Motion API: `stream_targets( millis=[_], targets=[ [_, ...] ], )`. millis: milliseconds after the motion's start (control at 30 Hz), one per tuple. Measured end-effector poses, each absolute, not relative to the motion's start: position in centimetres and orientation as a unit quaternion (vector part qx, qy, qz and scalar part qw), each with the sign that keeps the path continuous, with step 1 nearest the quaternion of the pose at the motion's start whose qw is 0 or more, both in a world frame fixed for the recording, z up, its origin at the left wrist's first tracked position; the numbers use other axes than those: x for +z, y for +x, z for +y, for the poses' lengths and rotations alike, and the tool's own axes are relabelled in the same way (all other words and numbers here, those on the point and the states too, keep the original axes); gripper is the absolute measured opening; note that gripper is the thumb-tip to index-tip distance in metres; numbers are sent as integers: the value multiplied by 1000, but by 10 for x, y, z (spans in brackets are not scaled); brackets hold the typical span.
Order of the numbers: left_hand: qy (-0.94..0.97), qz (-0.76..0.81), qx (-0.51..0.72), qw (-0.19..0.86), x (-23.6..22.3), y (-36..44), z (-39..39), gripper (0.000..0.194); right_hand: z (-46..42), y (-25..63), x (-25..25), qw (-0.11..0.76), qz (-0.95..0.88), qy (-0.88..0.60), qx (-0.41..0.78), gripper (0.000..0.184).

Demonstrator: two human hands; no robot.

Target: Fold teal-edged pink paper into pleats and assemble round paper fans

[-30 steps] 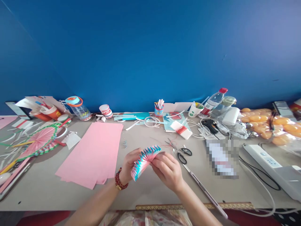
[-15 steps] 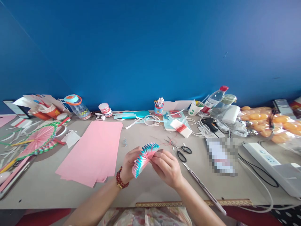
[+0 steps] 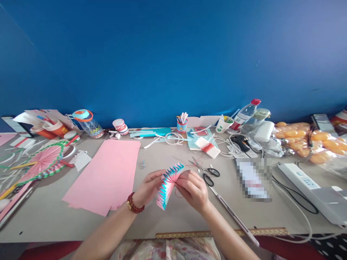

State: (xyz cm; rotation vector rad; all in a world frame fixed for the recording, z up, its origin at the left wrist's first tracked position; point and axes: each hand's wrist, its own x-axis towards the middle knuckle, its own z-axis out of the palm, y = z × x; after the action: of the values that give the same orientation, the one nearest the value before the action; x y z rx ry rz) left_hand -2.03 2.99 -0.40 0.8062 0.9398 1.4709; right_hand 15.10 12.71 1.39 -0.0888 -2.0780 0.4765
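A person's right hand (image 3: 194,189) pinches the gathered inner side of a pleated pink-and-blue paper (image 3: 168,183) above the tabletop (image 3: 151,224), toward mid-front edge. The left hand (image 3: 148,186) meets its outer folds, its grip partly hidden; the paper's curved length slants between both, far end rightward.

Between your forearms you have bare tabletop (image 3: 176,220), bordered at the near edge by a flat patterned strip (image 3: 187,234). Your left hand (image 3: 151,186) could slide sideways over the flat pink paper sheets (image 3: 104,173), but the pleated fan (image 3: 47,160) and its sticks crowd the far left. Just beyond your right hand (image 3: 193,189), the scissors (image 3: 209,176) and slim rod-like tool (image 3: 235,213) lie across your way; farther right, a power strip (image 3: 300,177) and looping cables obstruct you. Ahead, the pen cup (image 3: 181,127) and tilted plastic bottle (image 3: 246,113) back onto the wall (image 3: 162,65).
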Motion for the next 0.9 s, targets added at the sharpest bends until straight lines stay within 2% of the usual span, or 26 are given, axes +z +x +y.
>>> stream_targets(
  millis=[167, 633, 800, 900],
  targets=[
    [321, 369, 569, 661, 13, -25, 28, 40, 132, 152, 14, 472, -861, -24, 186, 20],
    [279, 298, 535, 740, 21, -22, 27, 36, 142, 158, 5, 417, -903, -17, 107, 15],
    [230, 289, 536, 759, 18, -18, 27, 31, 142, 160, 9, 418, -901, -16, 119, 18],
    [227, 315, 549, 740, 15, -14, 27, 31, 141, 161, 11, 407, -898, -24, 167, 20]
  ],
)
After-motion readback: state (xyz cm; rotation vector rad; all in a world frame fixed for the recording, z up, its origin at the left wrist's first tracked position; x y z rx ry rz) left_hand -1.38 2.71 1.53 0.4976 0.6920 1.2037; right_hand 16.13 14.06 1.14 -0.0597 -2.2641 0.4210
